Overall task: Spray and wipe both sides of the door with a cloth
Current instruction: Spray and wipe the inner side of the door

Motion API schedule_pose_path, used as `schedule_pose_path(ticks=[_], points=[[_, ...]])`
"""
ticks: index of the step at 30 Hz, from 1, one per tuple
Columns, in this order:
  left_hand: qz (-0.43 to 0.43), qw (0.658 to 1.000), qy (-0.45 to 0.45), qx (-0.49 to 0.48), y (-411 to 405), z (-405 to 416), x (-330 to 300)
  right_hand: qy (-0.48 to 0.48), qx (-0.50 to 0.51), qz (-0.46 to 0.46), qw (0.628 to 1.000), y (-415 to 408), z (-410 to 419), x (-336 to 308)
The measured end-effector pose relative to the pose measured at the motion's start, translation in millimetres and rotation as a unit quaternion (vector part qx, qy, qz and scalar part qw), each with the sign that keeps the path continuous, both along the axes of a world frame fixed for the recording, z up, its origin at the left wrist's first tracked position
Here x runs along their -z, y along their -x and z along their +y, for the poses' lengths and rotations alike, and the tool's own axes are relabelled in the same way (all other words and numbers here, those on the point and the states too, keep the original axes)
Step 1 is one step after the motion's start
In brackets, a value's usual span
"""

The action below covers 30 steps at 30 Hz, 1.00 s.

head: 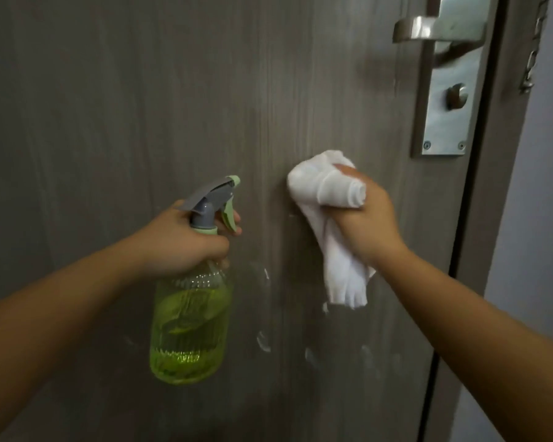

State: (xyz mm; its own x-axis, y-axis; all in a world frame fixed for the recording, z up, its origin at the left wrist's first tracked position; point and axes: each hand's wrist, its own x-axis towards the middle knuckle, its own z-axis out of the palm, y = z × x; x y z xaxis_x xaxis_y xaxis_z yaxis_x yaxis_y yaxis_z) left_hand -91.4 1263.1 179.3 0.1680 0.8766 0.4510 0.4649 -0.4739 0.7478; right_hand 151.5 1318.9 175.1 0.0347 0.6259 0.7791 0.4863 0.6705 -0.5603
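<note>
A grey wood-grain door [141, 106] fills the view. My left hand [186, 244] grips the neck of a green spray bottle [190, 330] with a grey head, a finger on its trigger and the nozzle aimed at the door. My right hand [364, 218] grips a bunched white cloth [320, 186] and presses it against the door just below the handle plate; the cloth's loose end hangs down. Wet streaks and drops [264, 341] glisten on the door below the cloth.
A metal lever handle [428, 28] on a long plate with a thumb turn [456, 95] sits at the upper right. The door frame [489, 186] runs down the right side, a pale wall [543, 218] beyond it, with a chain [530, 65] hanging near the top.
</note>
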Motion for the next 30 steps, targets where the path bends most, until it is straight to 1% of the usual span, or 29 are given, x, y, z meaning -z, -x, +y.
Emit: schedule_pose_path(ticks=[1,2,4,6,9,15,19,22,24,26,28,30], points=[[0.011,1.000,0.011,0.003,-1.3,-1.4,7.2,0.005,-0.001,0.055,0.998,-6.5,-2.4,4.0],[0.018,1.000,0.019,0.007,-2.6,-2.8,14.0,0.006,0.012,0.088,0.996,-12.9,-5.3,9.1],[0.038,0.999,0.034,0.018,-5.2,-6.3,27.7,0.027,0.029,0.120,0.992,-24.9,-13.3,20.4],[0.060,0.996,0.054,0.023,-8.1,-8.6,41.6,0.042,0.040,0.127,0.990,-34.2,-20.3,31.2],[0.067,0.994,0.079,0.033,-14.6,-12.1,60.2,0.055,0.051,0.134,0.988,-40.6,-27.3,41.7],[0.040,0.996,0.082,0.012,-26.1,-13.2,77.7,0.027,0.043,0.123,0.991,-37.3,-26.9,43.4],[0.025,0.997,0.073,-0.009,-27.6,-15.7,81.2,-0.009,0.085,0.068,0.994,-24.4,-18.5,31.3],[0.011,0.998,0.056,-0.010,-29.2,-19.4,80.3,-0.078,0.160,-0.026,0.984,-10.8,-7.5,20.4],[-0.016,0.999,0.049,-0.011,-27.9,-20.2,78.6,-0.163,0.219,-0.077,0.959,-2.0,2.7,10.7],[-0.047,0.997,0.049,-0.026,-25.0,-19.9,76.8,-0.225,0.294,-0.120,0.921,8.6,14.4,0.6],[-0.064,0.996,0.044,-0.039,-22.5,-19.0,76.0,-0.231,0.358,-0.149,0.892,20.5,29.0,-4.9],[-0.061,0.996,0.039,-0.049,-19.6,-16.9,77.2,-0.225,0.380,-0.157,0.883,30.8,41.5,-3.3]])
